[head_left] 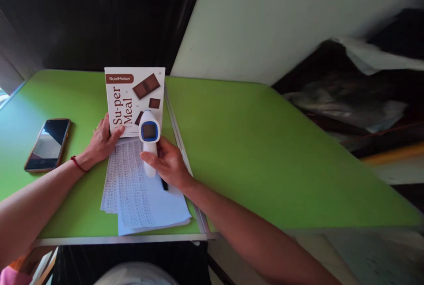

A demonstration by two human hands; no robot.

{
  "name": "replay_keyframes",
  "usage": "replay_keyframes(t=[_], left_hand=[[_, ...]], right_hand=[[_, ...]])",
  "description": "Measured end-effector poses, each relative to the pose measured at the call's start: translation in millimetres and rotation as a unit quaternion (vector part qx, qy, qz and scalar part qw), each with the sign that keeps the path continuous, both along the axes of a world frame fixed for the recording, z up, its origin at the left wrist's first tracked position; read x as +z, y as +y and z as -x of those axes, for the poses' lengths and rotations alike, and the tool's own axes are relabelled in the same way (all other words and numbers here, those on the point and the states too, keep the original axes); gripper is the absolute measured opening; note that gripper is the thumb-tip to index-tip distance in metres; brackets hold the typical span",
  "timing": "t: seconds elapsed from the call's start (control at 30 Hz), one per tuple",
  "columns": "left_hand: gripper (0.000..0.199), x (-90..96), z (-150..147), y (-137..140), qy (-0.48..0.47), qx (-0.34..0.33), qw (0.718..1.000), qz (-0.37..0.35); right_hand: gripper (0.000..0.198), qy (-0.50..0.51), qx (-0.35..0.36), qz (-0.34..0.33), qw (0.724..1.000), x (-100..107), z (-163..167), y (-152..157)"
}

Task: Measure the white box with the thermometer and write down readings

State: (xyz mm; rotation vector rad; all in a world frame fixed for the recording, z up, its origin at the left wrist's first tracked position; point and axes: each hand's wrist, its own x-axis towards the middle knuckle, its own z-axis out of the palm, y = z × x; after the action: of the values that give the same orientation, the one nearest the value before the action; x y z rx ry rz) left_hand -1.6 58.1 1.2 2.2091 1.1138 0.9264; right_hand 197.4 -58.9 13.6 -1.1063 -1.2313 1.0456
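Observation:
My left hand (105,138) grips the lower left corner of a white box (121,99) printed "NutriMotion Su-per Meal", thumb on its front. The box shows brown chocolate pieces and faces me. In front of its lower right part, my right hand (170,161) is closed round the handle of a white infrared thermometer (149,144). Its blue-framed screen is dark and turned towards me. Beneath both hands lie several handwritten sheets of paper (139,201). The end of a black pen (164,184) shows under my right hand; the rest is hidden.
A phone (48,145) in a brown case lies on the green folding table (232,152), left of my left hand. A metal seam (175,130) runs across the table beside the sheets. Dark shelving with plastic bags (347,99) stands at the right.

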Motion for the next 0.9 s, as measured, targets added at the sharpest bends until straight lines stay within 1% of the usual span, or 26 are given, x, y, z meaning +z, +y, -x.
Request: replay_keyframes(t=[0.13,0.23,0.3,0.37,0.4,0.43,0.47,0.5,0.57,0.6,0.63,0.67,0.73,0.8,0.9], left_hand=[[0.056,0.7,-2,-1,-0.001,0.0,1.0,0.008],[0.061,1.6,-3,0,-0.017,0.005,1.0,0.01],[0.064,2.4,-2,2,-0.013,0.021,1.0,0.007],[0.067,2.9,0,6,-0.001,0.043,0.999,0.001],[0.067,2.9,2,8,0.003,0.054,0.999,-0.002],[0.068,2.7,3,9,0.006,0.063,0.998,-0.005],[0.068,2.4,4,11,0.007,0.071,0.997,-0.007],[0.069,2.1,4,12,0.01,0.077,0.997,-0.008],[0.07,1.6,4,13,0.018,0.08,0.997,-0.007],[0.069,1.5,4,13,0.021,0.077,0.997,-0.007],[0.067,1.5,4,13,0.022,0.07,0.997,-0.008],[0.065,1.6,3,14,0.021,0.063,0.998,-0.012],[0.061,1.6,3,15,0.02,0.056,0.998,-0.021],[0.059,0.8,3,15,0.024,0.066,0.997,-0.023],[0.069,-1.0,2,14,0.021,0.106,0.994,-0.02]], right_hand=[[0.038,0.009,-0.011,0.004,1.0,0,0,0],[0.035,-0.003,-0.029,-0.004,1.0,6,-8,1],[0.032,-0.039,-0.065,-0.023,0.997,13,-20,2],[0.031,-0.117,-0.112,-0.041,0.986,19,-38,5],[0.031,-0.168,-0.132,-0.033,0.976,22,-47,7],[0.031,-0.223,-0.139,-0.007,0.965,24,-56,8],[0.031,-0.285,-0.145,0.032,0.947,25,-64,10],[0.031,-0.349,-0.155,0.069,0.922,25,-70,11],[0.028,-0.463,-0.171,0.124,0.861,23,-78,13],[0.027,-0.507,-0.175,0.138,0.833,21,-80,14],[0.026,-0.54,-0.175,0.145,0.81,18,-81,14],[0.025,-0.563,-0.173,0.148,0.795,15,-81,15],[0.024,-0.587,-0.17,0.145,0.778,10,-81,15],[0.026,-0.601,-0.17,0.14,0.768,8,-83,14],[0.034,-0.614,-0.199,0.1,0.758,10,-85,13]])
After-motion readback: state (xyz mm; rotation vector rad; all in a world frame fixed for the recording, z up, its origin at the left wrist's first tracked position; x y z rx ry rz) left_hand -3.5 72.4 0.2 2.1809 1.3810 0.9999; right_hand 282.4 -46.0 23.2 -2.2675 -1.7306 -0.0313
